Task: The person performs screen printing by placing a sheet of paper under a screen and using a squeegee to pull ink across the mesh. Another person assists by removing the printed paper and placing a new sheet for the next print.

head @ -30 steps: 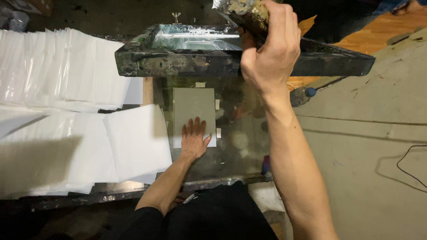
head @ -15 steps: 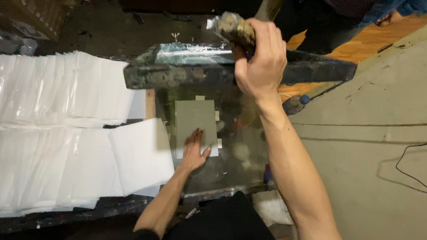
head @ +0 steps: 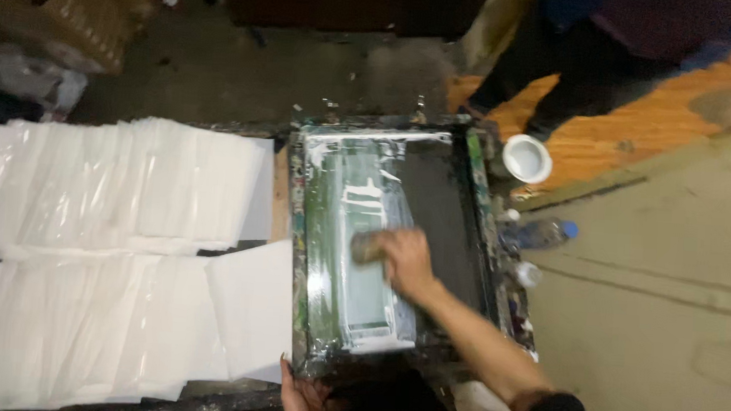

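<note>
Right hand (head: 408, 262) grips squeegee (head: 369, 247) on paint-smeared rectangular screen frame (head: 296, 252).

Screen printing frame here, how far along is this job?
Done: many white sheets lie fanned out in two rows left of the screen frame, though any print on them is too blurred to see. In hand: the frame lies flat, the right hand presses a squeegee on the mesh smeared with white ink, and the left hand steadies the near edge. Left: unclear, no unprinted stack is distinguishable.
</note>
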